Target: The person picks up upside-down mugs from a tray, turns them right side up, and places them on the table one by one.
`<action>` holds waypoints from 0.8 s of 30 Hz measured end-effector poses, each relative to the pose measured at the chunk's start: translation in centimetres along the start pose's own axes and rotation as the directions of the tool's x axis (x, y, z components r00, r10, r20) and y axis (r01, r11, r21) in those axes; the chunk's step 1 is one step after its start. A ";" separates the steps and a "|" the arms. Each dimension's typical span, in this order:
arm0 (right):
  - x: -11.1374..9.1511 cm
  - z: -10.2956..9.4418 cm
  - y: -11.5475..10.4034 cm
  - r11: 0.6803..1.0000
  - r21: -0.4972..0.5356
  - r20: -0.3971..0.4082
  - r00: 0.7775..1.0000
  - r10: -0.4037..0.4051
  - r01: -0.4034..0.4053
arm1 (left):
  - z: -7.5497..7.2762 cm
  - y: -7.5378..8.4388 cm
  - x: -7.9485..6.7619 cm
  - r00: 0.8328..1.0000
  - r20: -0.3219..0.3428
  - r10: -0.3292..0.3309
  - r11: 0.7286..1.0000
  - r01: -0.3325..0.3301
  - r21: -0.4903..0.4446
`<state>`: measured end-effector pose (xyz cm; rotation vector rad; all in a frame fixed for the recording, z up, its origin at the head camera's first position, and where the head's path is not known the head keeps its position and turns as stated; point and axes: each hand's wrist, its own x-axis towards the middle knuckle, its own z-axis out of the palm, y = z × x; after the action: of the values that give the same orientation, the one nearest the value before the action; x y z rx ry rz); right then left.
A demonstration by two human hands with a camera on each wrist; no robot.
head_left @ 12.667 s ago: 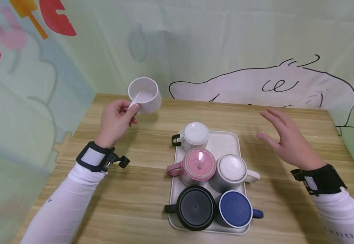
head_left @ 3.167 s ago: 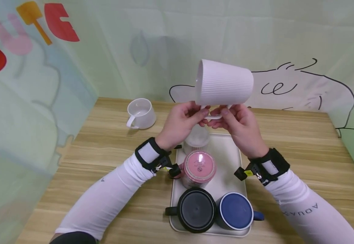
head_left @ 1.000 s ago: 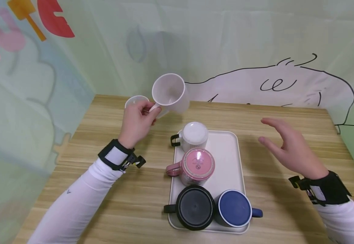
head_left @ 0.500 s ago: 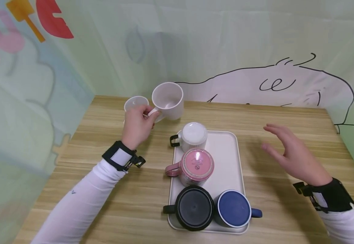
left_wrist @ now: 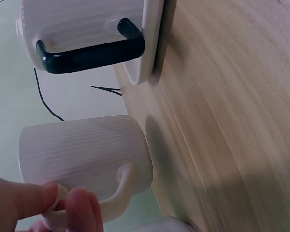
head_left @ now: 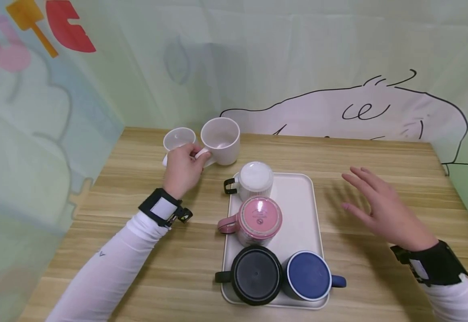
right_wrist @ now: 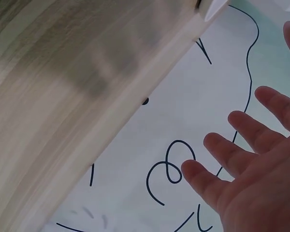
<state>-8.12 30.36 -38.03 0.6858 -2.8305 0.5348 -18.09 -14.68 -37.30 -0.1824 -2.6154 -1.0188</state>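
My left hand (head_left: 183,170) pinches the handle of a white ribbed mug (head_left: 227,145), which stands mouth up close over the wooden table near its back edge. In the left wrist view, thumb and fingers grip the upper part of that mug's handle (left_wrist: 117,203). Just left of it a smaller white cup (head_left: 177,137) sits upright, partly hidden behind my left hand. My right hand (head_left: 387,210) hovers right of the tray with fingers spread, holding nothing; the right wrist view shows its fingers (right_wrist: 232,152) extended.
A white tray (head_left: 298,192) carries upside-down mugs: a white one with a black handle (head_left: 256,176), a pink one (head_left: 260,218), a black one (head_left: 257,275) and a blue one (head_left: 309,275). A printed curtain (head_left: 298,53) hangs behind the wooden table (head_left: 157,268).
The ribbed mug came off the tray, passed through both hands and turned mouth up. My left hand has lowered it beside the smaller cup, set down earlier. My right hand withdrew rightward.
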 end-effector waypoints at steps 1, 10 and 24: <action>-0.1 0.1 0.0 1.000 -0.003 0.004 1.000 0.002 -0.002 | 0.0 -0.1 0.0 1.000 0.000 -0.004 1.000 0.004 0.005; -0.4 0.3 0.0 1.000 -0.022 0.013 1.000 0.001 -0.001 | 0.2 -0.6 0.0 1.000 0.002 -0.014 1.000 0.014 0.019; -0.8 0.7 0.0 0.999 -0.050 0.056 0.998 0.018 -0.015 | 0.4 -0.8 0.1 1.000 0.010 -0.026 0.999 0.026 0.026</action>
<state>-7.47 30.43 -38.85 0.6801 -2.8936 0.4538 -18.51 -15.03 -38.07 -0.1481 -2.6453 -0.9943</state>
